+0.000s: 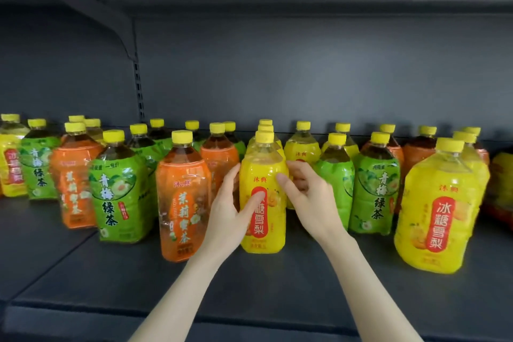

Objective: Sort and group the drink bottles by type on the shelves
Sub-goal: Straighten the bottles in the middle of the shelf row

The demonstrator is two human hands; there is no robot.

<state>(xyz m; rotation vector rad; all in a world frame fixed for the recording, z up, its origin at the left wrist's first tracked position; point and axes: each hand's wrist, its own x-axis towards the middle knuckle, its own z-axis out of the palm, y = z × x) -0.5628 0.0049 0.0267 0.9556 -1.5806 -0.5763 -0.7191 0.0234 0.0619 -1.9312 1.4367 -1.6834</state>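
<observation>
Yellow plastic fills the middle of the frame as we close both hands on one upright yellow-label bottle (pixel 262 197) at the front of the dark metal shelf (pixel 249 286). Our left hand (pixel 231 215) wraps its left flank, thumb laid across the red panel of the label; our right hand (pixel 306 197) comes in from the other side, thumb on the front face and fingers curled behind, toward the bottle just behind it. Both hands are clasped on this one bottle, which stands on the shelf board, not visibly lifted.

Its long axis runs straight up, yellow cap (pixel 264 136) directly above the base, and more of its kind line up behind it in a single file. The grip sits at mid-body, level with the label, with the two hands about equally near.

Touching or almost touching on its left stands an orange-label bottle (pixel 183 200); to the right, green-label bottles (pixel 374 191) stand between it and another yellow-label bottle far right (pixel 438 211). We judge that gap to be what matters: the like bottles lie rightward, past the green ones, so joining them means carrying this one forward and out first. Types are thoroughly mixed along the row, so the sorting looks far from finished.
</observation>
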